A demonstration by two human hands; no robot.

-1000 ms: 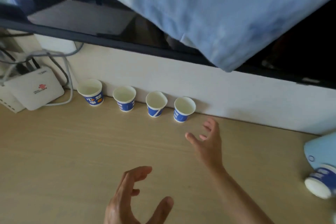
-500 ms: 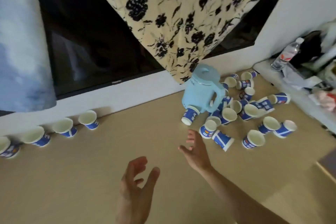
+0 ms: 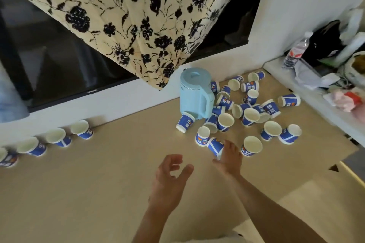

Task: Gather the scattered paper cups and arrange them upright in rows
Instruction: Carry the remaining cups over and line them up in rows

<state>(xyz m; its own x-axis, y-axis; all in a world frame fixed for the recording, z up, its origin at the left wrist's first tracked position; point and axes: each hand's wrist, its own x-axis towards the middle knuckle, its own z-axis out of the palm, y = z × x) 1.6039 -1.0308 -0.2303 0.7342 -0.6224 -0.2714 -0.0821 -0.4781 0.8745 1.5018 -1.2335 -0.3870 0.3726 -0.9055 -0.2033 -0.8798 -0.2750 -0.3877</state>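
Reaching forward since half a second ago, the right hand [image 3: 230, 159] has crossed the bare strip of table [image 3: 98, 183] that then separated it from the pile and now sits at the nearest toppled cup [image 3: 214, 146]. That cup lies on its side at the near fringe of the scatter, in the open gap between the hand's outstretched fingers [image 3: 230, 145] and its thumb, which is spread wide below the cup. The fingers run along the cup's right side and cover part of it; whether they press on it cannot be told. The left hand [image 3: 167, 181] hovers over the middle of the table, well apart from every cup, with fingers loosely curled, thumb apart, and nothing in it. Just beyond the toppled cup stands an upright cup [image 3: 203, 136], and another upright cup [image 3: 251, 145] sits just beside the right hand on its right. The rest of the scattered cups [image 3: 248, 116], some upright and some on their sides, spread toward the table's far right corner, beside and behind a pale blue kettle [image 3: 194, 92]. Along the far edge at the left, four cups in a row [image 3: 82, 128] stand upright against the wall, below a television [image 3: 49, 61] partly draped by a floral cloth [image 3: 138, 16].
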